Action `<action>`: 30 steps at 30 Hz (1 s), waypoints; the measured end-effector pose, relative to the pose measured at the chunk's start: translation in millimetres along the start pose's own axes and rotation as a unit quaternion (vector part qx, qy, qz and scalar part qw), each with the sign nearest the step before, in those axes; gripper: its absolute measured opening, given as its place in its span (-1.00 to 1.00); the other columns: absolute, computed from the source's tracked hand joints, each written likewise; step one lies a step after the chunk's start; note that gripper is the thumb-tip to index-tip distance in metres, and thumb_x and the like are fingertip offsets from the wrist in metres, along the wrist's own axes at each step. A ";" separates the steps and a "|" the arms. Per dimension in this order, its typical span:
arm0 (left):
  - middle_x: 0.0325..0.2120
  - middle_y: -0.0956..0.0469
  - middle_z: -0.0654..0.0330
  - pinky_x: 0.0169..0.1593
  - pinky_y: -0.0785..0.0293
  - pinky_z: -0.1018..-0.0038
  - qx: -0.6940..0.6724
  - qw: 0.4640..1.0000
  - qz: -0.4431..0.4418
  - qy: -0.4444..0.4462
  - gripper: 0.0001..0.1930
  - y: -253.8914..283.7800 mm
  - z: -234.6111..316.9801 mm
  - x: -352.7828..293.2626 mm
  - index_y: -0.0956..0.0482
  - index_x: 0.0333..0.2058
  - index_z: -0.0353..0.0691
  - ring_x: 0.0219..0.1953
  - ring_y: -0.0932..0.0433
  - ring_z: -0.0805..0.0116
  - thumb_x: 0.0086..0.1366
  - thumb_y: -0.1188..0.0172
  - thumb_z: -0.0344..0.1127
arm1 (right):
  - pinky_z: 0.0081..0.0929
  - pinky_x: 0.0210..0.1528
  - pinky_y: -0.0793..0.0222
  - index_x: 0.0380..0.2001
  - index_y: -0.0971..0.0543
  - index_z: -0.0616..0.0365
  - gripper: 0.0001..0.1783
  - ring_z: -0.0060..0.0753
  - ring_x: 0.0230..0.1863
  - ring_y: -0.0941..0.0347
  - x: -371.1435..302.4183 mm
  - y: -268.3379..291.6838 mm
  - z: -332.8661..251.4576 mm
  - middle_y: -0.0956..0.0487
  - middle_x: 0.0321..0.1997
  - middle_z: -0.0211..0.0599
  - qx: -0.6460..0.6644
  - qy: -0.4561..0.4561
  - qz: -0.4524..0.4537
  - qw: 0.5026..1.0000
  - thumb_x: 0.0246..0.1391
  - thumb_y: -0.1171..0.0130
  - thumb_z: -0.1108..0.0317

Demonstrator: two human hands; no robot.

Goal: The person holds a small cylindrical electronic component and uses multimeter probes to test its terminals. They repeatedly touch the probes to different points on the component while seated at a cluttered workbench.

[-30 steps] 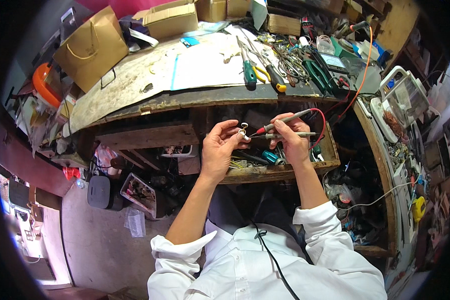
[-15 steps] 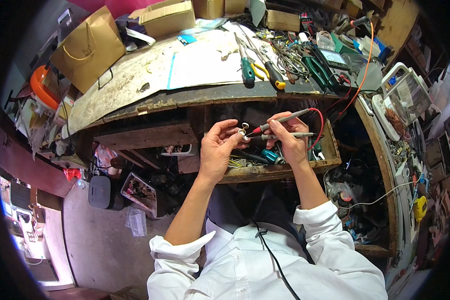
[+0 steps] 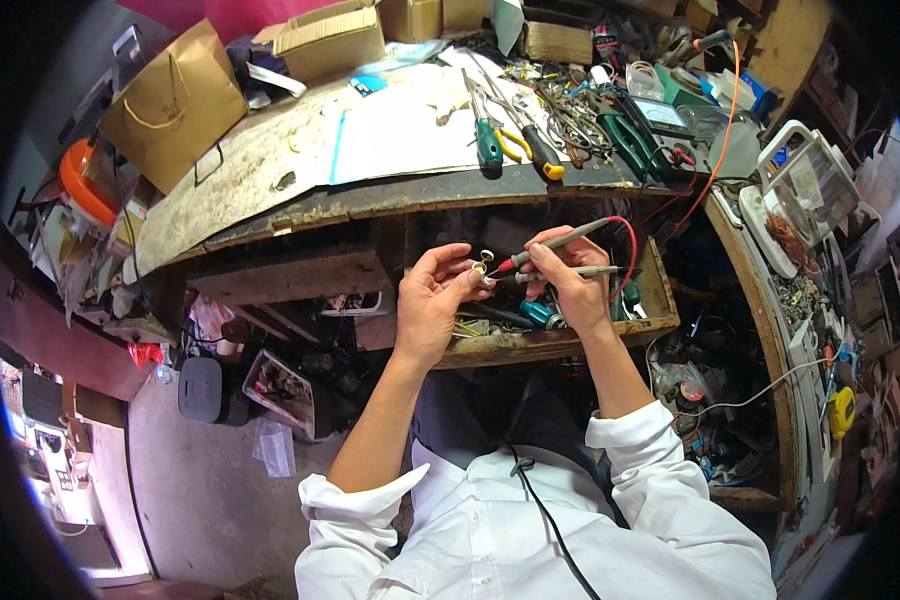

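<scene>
Above an open wooden drawer (image 3: 560, 346), my left hand (image 3: 428, 310) pinches a small white round part (image 3: 487, 282) with yellowish bits; its exact kind is too small to tell. In my right hand (image 3: 576, 295) are two multimeter probes, held together somewhat like chopsticks. The upper one, a red-tipped probe (image 3: 567, 236), trails a red lead; below it lies a grey probe (image 3: 592, 270). Both tips point left and meet or nearly meet the white part; actual contact is too fine to make out. A teal-handled tool (image 3: 537, 313) lies in the drawer beneath.
On the bench stand an analog multimeter (image 3: 662, 117), a green-handled screwdriver (image 3: 488, 146), a black-and-yellow screwdriver (image 3: 545, 155) and white paper (image 3: 400, 150). Cardboard boxes (image 3: 328, 42) and a brown paper bag (image 3: 173, 105) line the back. An orange cable (image 3: 727, 140) hangs at right.
The probe tips and the white part have shifted slightly to the left, and the part is turned a little. Both hands keep their holds.
</scene>
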State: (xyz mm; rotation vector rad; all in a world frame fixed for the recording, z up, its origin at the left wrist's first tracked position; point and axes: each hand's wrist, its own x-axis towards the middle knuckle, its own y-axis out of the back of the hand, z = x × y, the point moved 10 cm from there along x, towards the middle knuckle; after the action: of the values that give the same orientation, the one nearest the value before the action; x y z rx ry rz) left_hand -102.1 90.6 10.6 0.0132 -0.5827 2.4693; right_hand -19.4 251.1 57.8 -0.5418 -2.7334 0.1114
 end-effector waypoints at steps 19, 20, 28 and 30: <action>-0.20 -0.59 0.08 -0.15 -0.69 0.43 0.035 0.999 0.018 -0.005 -0.66 -1.4 3.9 -1.7 -0.47 0.04 -0.40 -0.22 -0.67 0.30 0.32 -0.26 -0.47 | -0.61 -0.49 -0.47 -0.26 -0.58 0.24 -0.87 -0.61 -0.53 -0.51 -1.8 1.0 6.6 -0.63 -0.44 -0.33 0.021 -0.036 0.000 0.999 0.24 -0.20 0.38; -0.20 -0.59 0.09 -0.15 -0.69 0.43 0.038 0.999 0.018 -0.007 -0.66 -1.3 4.4 -2.0 -0.47 0.03 -0.40 -0.22 -0.67 0.31 0.31 -0.26 -0.48 | -0.60 -0.48 -0.48 -0.26 -0.58 0.24 -0.86 -0.61 -0.53 -0.51 -2.0 1.3 7.6 -0.63 -0.44 -0.33 0.021 -0.034 0.002 0.999 0.24 -0.20 0.38; -0.19 -0.59 0.10 -0.15 -0.70 0.43 0.049 0.999 0.014 -0.010 -0.68 -1.6 4.6 -2.4 -0.48 0.02 -0.38 -0.23 -0.66 0.33 0.32 -0.26 -0.47 | -0.63 -0.48 -0.48 -0.26 -0.59 0.25 -0.87 -0.61 -0.52 -0.52 -2.5 1.5 5.9 -0.63 -0.43 -0.30 0.010 -0.031 -0.003 0.999 0.23 -0.24 0.39; -0.19 -0.59 0.09 -0.15 -0.70 0.43 0.060 0.998 0.014 -0.008 -0.68 -3.4 4.7 -2.2 -0.48 0.02 -0.38 -0.22 -0.67 0.32 0.32 -0.26 -0.46 | -0.62 -0.48 -0.48 -0.26 -0.59 0.25 -0.87 -0.61 -0.52 -0.52 -2.1 2.2 4.6 -0.64 -0.42 -0.30 0.009 -0.024 -0.003 1.000 0.23 -0.24 0.40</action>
State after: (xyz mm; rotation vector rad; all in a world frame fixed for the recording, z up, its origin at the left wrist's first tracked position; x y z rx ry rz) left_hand -98.9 90.0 15.9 0.0713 -0.4442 2.5301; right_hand -18.4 252.3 52.5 -0.5338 -2.7781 0.1488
